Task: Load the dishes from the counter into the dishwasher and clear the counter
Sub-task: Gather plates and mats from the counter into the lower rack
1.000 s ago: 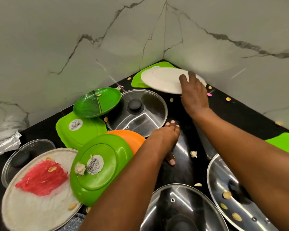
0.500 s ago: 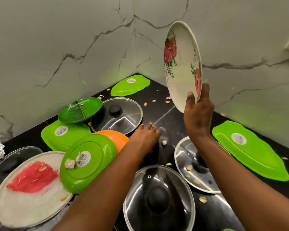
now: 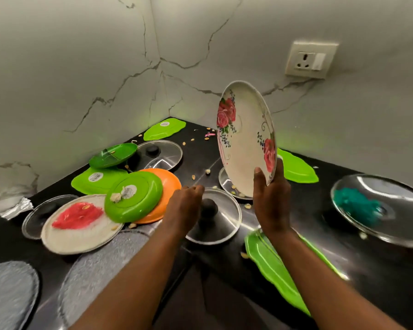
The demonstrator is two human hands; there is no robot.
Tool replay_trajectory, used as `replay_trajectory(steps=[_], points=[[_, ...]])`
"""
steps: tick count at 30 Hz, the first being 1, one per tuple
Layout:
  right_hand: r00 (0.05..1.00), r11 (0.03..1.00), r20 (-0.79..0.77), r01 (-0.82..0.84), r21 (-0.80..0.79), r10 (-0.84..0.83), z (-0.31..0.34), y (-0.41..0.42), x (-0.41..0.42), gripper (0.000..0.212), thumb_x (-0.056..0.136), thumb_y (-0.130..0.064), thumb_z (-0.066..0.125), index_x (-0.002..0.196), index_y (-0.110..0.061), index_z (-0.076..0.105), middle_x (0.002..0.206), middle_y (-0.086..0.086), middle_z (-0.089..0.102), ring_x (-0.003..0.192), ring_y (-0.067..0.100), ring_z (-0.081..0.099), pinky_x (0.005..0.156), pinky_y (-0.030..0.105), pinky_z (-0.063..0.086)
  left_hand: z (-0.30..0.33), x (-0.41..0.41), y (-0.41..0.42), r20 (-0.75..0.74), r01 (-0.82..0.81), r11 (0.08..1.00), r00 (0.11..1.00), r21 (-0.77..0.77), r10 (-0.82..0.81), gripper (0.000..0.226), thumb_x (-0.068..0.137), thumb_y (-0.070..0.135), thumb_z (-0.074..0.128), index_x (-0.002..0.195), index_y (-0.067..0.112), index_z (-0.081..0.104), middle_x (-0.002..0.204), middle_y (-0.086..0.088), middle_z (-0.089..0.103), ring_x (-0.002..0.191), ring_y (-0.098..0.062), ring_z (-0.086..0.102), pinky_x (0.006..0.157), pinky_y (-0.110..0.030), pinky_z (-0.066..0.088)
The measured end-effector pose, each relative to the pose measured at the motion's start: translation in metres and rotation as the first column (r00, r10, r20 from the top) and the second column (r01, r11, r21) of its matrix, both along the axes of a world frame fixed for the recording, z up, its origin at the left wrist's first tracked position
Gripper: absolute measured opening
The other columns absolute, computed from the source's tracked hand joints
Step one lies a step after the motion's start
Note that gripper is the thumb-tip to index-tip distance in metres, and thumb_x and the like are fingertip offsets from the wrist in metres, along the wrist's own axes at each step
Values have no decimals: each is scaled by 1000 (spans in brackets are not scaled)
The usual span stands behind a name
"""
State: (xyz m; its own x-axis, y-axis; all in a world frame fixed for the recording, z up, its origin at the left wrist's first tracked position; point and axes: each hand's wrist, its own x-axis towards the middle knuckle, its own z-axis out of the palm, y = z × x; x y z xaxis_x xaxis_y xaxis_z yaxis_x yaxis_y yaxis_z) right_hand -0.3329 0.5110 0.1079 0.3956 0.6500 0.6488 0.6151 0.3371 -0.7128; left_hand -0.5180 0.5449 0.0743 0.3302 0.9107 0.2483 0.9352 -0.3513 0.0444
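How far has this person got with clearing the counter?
Barely begun. The right hand holds one white rose-patterned plate lifted on edge; the left hand hovers over a glass lid with a black knob. The green round plate, orange plate and red-smeared white plate remain on the black counter.

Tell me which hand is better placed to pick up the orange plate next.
Left. The left hand is free, hovering right beside the orange plate, while the right hand already has its grip on the floral plate, held upright above the counter.
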Motion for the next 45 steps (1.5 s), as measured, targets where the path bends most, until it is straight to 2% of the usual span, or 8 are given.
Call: replay_trajectory(steps=[7,11,17,28,32,39,42,45], points=[[991,998,-125,43,-43,-48,-2,-210,-9,28,96,-9,56,123,-1,54,113,16,67,96,18,58,79,30,49,12,4,-173,110,177,984,978,24,-178,22,84,12,57,105,15,58,93,-18,66,87,-42,63,63,-40,46],[982,992,-179,47,-115,-67,-16,-328,-12,32,97,-11,54,129,-5,51,115,1,60,97,-1,52,82,12,45,-13,10,-265,73,235,971,970,-45,-231,9,92,16,49,99,14,54,91,-16,63,86,-40,60,63,-38,39],[945,920,-199,178,-350,-258,-87,-496,-4,29,96,-24,54,124,-17,55,114,12,66,102,33,63,84,42,55,-88,42,-386,49,304,898,951,-318,-305,9,98,19,44,99,13,50,96,-14,62,87,-35,58,68,-36,42],[764,568,-116,360,-740,-635,-176,-767,63,17,98,-25,51,115,-29,53,103,-1,67,94,27,67,76,39,57,-186,176,-585,-2,464,605,793,-647,-609,30,94,20,47,123,12,51,118,-12,62,108,-31,57,85,-38,46],[669,455,-68,424,-783,-741,-191,-841,108,24,98,-20,51,121,-13,53,106,9,67,93,32,66,73,30,50,-199,237,-646,-15,496,552,735,-670,-678,36,97,26,46,132,14,46,126,-10,58,115,-30,55,89,-37,44],[587,416,-91,448,-791,-805,-217,-935,215,27,99,-17,51,126,-12,51,101,-3,58,88,20,57,70,21,43,-237,333,-731,25,459,524,769,-718,-639,43,96,23,51,136,12,42,128,-14,56,113,-32,55,89,-40,47],[568,413,-107,444,-795,-816,-239,-966,269,37,97,-24,50,132,-13,48,114,3,61,100,22,58,85,29,47,-268,370,-756,43,430,542,810,-722,-584,51,94,27,55,140,12,38,137,-13,49,122,-32,47,94,-42,44],[561,377,-62,467,-800,-826,-263,-984,324,28,99,-14,51,127,-11,49,115,14,65,100,32,62,79,28,46,-297,407,-776,47,409,531,822,-742,-568,58,92,26,58,142,8,36,143,-15,43,130,-35,39,101,-45,41]])
